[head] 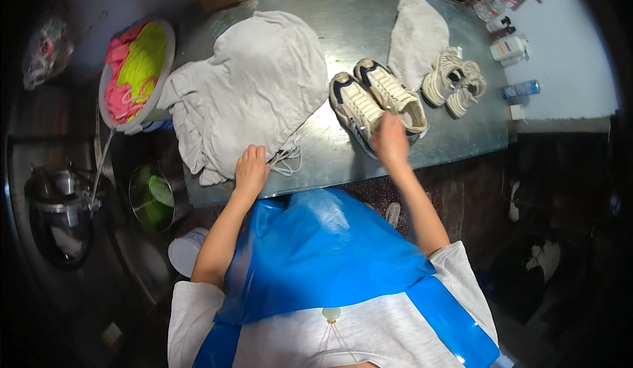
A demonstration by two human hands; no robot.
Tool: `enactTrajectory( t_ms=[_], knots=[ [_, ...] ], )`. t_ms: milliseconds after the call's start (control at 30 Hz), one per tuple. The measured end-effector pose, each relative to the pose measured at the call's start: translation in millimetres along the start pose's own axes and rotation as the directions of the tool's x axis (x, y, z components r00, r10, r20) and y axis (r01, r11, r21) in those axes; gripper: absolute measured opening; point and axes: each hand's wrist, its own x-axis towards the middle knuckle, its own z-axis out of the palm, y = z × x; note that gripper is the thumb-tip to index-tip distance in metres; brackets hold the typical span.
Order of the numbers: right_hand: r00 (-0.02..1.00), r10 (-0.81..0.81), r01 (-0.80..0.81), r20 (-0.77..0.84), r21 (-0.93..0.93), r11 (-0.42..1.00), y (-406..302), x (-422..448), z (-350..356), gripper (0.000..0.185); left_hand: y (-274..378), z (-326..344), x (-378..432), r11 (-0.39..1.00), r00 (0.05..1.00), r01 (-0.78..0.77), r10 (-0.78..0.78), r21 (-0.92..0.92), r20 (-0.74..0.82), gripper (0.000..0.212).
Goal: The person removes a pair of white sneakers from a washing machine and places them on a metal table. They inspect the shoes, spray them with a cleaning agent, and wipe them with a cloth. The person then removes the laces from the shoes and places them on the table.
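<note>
My left hand (251, 169) rests on the lower edge of a pale grey garment (252, 86) with a drawstring (287, 160). Its fingertips point away from me, and I cannot tell whether they pinch the fabric. My right hand (391, 140) is at the heel end of a pair of cream sneakers with navy trim, over the left shoe (356, 103) and beside the right shoe (390, 88). That hand is blurred and hides part of the shoes, so its grip is unclear. Both sneakers stand with their toes pointing away from me on a metal-topped table (316, 170).
Farther right lie a whitish cloth (418, 36) and a second pair of sneakers (452, 81). A tub (170, 46) of pink and yellow-green clothes stands left. Bottles (509, 49) and a blue can (521, 89) line the right side. A green-lined bin (152, 197) and white bucket (188, 252) sit below left.
</note>
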Motion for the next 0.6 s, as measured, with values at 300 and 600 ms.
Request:
enactTrajectory(
  t_ms=[300,600],
  knots=[
    [0.982,0.183,-0.176,0.037,-0.143,0.974,49,-3,11,0.041,-26,-5,-19,0.936,0.944,0.229,-0.28,-0.267,-0.174,0.016],
    [0.974,0.085,-0.102,0.209,0.069,0.992,41,1,3,0.015,-50,-77,25,0.911,0.957,0.288,-0.284,-0.294,0.058,0.033]
  ],
)
